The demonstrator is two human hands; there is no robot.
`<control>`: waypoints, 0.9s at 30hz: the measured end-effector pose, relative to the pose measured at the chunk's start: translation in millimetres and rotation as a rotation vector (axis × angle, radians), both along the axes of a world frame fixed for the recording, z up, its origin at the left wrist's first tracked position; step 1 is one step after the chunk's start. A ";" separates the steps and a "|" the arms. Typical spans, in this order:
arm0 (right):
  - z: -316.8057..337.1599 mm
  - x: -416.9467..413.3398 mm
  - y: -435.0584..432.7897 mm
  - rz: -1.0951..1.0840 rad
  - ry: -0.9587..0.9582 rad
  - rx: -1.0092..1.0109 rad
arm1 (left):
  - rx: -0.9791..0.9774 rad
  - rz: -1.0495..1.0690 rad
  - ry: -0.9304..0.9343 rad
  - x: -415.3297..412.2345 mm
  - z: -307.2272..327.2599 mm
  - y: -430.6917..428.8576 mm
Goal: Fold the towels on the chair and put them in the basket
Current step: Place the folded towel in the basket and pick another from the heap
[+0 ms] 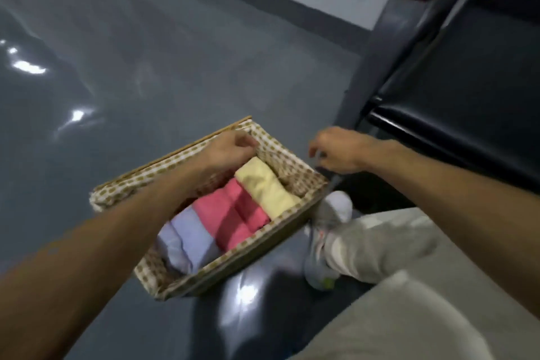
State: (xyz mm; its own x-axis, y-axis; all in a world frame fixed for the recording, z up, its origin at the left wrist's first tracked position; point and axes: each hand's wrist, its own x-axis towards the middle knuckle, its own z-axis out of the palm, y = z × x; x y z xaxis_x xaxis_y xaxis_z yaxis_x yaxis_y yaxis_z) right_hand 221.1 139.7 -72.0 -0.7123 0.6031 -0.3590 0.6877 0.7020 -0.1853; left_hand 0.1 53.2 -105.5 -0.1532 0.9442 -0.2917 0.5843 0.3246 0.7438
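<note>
Three folded towels (233, 213) lay side by side in the basket (242, 257) on the floor (146, 67). The left hand (233, 146) curled at its far rim, grip unclear. The right hand (339, 152) hung loose, empty.

Yellow towel (267, 188), pink towel (233, 213), lilac towel (187, 242), basket (248, 254) with white, tan-dotted lining, glossy grey floor (146, 52), black chair (467, 82)

The woven wicker basket (295, 215) has a dotted cloth lining; soft matt towels (233, 213); glossy floor (146, 52); shiny black chair seat (467, 82).

Basket (295, 215) on grey floor (146, 52)
</note>
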 end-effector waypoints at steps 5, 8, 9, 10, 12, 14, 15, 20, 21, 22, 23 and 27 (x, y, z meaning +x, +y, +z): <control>91.1 128.8 4.2 -0.236 0.082 0.209 | 0.209 -0.326 -0.020 124.4 99.2 57.9; 120.6 215.0 -9.4 -0.414 0.111 0.277 | 0.293 -0.487 0.014 213.2 139.0 81.6; 127.6 243.2 -15.7 -0.480 0.121 0.290 | 0.314 -0.531 0.018 242.2 148.3 87.9; 134.4 271.0 -23.1 -0.548 0.133 0.309 | 0.331 -0.578 0.017 271.5 156.1 93.8; 142.3 321.8 -36.9 -0.673 0.160 0.348 | 0.361 -0.677 0.032 325.2 164.9 101.4; 147.6 372.9 -53.1 -0.802 0.183 0.378 | 0.363 -0.766 0.032 379.9 170.9 104.7; 149.6 400.1 -62.9 -0.873 0.193 0.391 | 0.354 -0.815 0.024 409.9 172.6 105.4; 141.9 517.6 -95.9 -1.193 0.240 0.479 | 0.342 -0.992 -0.010 537.4 165.4 101.3; 139.1 537.0 -99.5 -1.251 0.251 0.507 | 0.348 -1.017 -0.007 560.9 161.9 100.8; 137.5 554.3 -102.2 -1.309 0.275 0.536 | 0.358 -1.030 0.000 583.7 158.9 100.7; 135.7 570.8 -103.8 -1.367 0.307 0.574 | 0.362 -1.027 0.002 605.8 155.8 101.3; 127.9 612.1 -101.9 -1.567 0.548 0.673 | 0.225 -0.938 -0.114 673.5 145.1 103.8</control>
State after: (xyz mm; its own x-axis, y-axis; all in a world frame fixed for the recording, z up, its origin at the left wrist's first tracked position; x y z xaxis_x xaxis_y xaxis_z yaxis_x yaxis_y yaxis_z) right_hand 833.2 37.9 55.9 0.6695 0.6935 0.2660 0.6840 -0.4360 -0.5848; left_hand 673.6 157.0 39.6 0.7080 0.7040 -0.0560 0.4536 -0.3925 0.8001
